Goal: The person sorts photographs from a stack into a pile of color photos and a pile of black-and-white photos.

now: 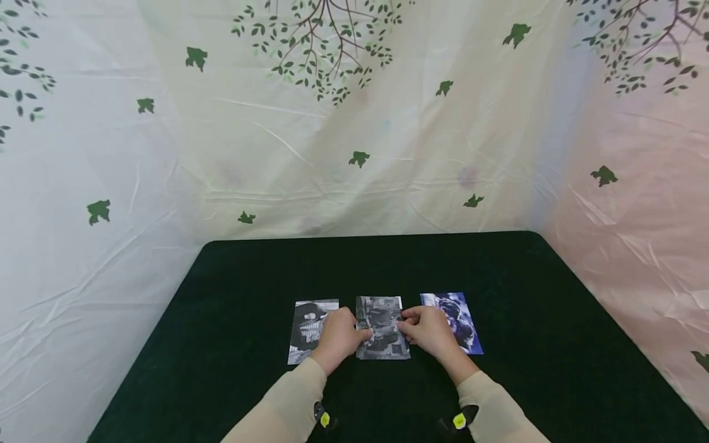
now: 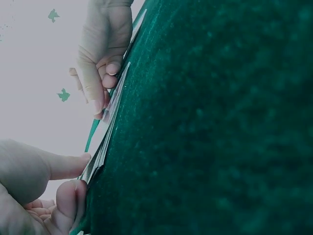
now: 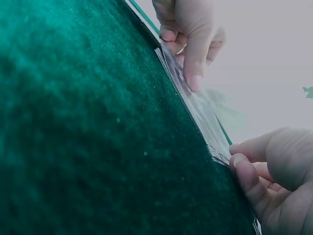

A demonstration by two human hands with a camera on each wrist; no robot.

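A stack of black-and-white photo cards (image 1: 382, 344) lies on the dark green tabletop between both hands; in the left wrist view its layered edges fan slightly. My left hand (image 1: 339, 335) pinches the stack's left edge, thumb on the top card, fingers at the side. On the opposite edge, my right hand (image 1: 429, 329) pinches the stack between thumb and fingers, as the right wrist view shows at its hand (image 3: 279, 171). Beneath and beside the left hand lies another black-and-white photo card (image 1: 304, 326). A blue-toned photo card (image 1: 465, 323) is partly hidden by the right hand.
The green cloth-covered table (image 1: 249, 271) reaches back to a pale fabric backdrop (image 1: 310, 184) printed with leaves and branches, which also rises on both sides. In the right wrist view, edges of another card pile (image 3: 257, 226) show below the right hand.
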